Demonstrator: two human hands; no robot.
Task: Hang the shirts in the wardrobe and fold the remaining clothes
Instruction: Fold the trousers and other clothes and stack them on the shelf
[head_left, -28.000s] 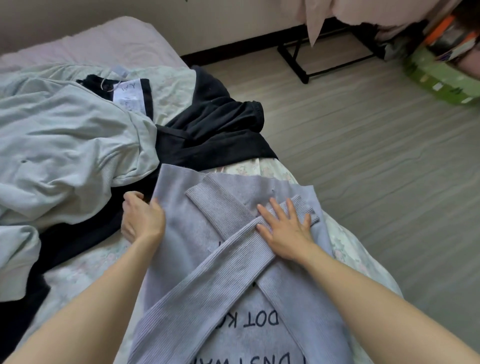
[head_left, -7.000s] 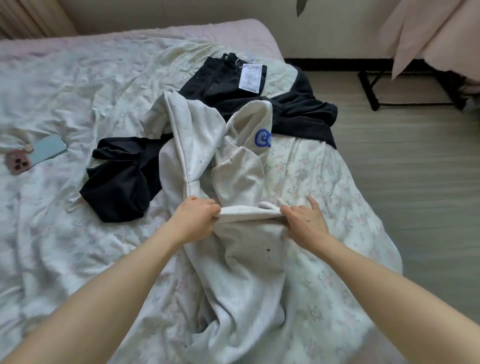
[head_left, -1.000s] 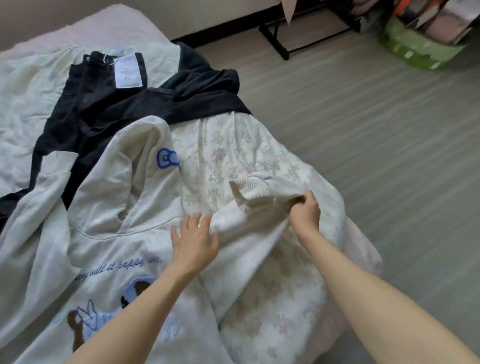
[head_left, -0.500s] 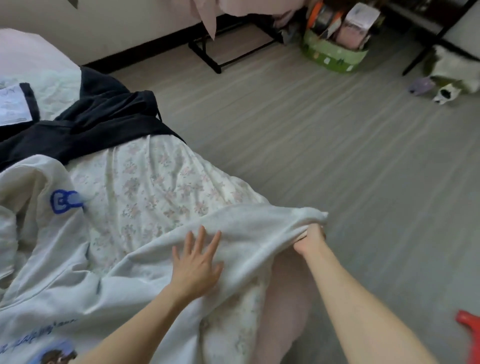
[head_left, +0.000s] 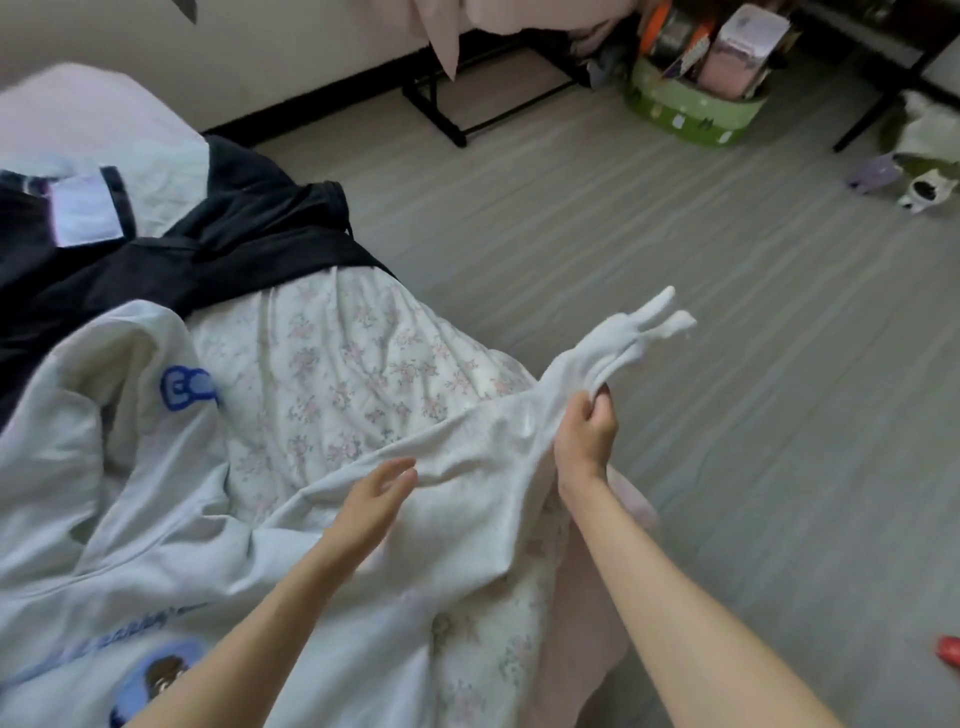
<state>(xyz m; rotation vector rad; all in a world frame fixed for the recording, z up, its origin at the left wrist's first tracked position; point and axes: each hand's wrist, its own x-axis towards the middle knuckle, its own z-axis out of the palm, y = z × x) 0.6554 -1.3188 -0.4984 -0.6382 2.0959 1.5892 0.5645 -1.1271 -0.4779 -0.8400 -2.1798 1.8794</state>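
Floral-print bed sheet (head_left: 363, 374) beside grey plank floor (head_left: 675, 291), with a pale grey hooded sweatshirt (head_left: 156, 519) spread across it.

At the far left a black garment with a white label (head_left: 249, 228) lies crumpled above the sweatshirt's hood. The left hand (head_left: 376, 499) reaches forward, fingers loosely extended, flat against the sweatshirt's sleeve (head_left: 467, 457). The right hand (head_left: 584, 436), arm outstretched, fingers curled, grips the sleeve near its cuff and lifts it off the bed's edge. A green round basket (head_left: 691, 111) sits on the floor, far right.
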